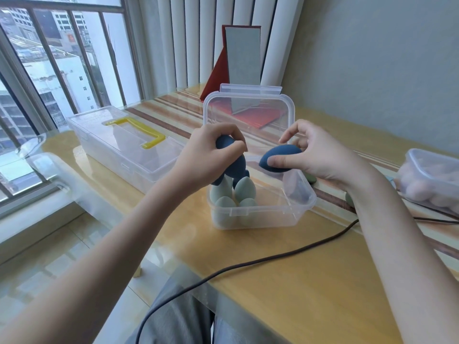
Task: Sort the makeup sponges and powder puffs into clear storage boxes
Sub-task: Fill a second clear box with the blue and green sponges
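The right hand (pixel 320 155) pinches a dark blue sponge (pixel 279 158) over the open clear box (pixel 260 209), which holds pale green sponges (pixel 244 189) and more blue ones. The left hand (pixel 211 155) grips another blue sponge (pixel 224 142) above the box. A yellow-handled case (pixel 124 142) lies left, a cable (pixel 248 264) across the table (pixel 298 294).
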A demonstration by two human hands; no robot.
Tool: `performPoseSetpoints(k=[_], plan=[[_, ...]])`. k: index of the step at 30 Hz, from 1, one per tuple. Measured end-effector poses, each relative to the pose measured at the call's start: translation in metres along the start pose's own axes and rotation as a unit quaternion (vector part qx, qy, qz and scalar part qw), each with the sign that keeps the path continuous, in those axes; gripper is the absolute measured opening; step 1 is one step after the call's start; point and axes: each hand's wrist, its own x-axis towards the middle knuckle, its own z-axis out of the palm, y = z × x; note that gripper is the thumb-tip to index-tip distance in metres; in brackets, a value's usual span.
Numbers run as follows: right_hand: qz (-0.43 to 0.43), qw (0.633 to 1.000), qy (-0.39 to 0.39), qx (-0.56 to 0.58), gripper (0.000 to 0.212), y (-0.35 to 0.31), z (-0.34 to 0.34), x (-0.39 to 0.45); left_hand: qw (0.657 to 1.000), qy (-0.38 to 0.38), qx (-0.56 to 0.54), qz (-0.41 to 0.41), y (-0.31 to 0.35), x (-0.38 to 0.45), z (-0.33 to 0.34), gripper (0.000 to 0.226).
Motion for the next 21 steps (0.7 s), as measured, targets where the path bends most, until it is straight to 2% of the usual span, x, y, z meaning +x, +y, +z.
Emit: performPoseSetpoints(k=[4,11,17,19,21], plan=[[-0.011,0.996,-0.032,-0.08,0.039,-0.005,0.006,-0.003,1.0,-0.001,0.005,-0.007,-0.002,0.001,0.0,0.013],[-0.036,0.977,-0.046,-0.206,0.039,-0.008,0.039,-0.005,1.0,0.0,0.003,-0.001,-0.001,0.001,0.001,0.015],[-0.052,0.972,0.043,-0.227,0.036,0.0,0.055,-0.002,1.0,-0.006,-0.012,0.005,0.004,0.004,0.001,0.016],[-0.052,0.972,0.047,-0.224,0.035,0.002,0.055,0.0,0.999,-0.036,-0.009,0.002,0.006,0.008,0.0,0.018],[-0.043,0.977,0.035,-0.208,0.034,0.004,0.052,0.002,0.995,-0.099,0.027,-0.017,0.007,0.013,0.001,0.018]])
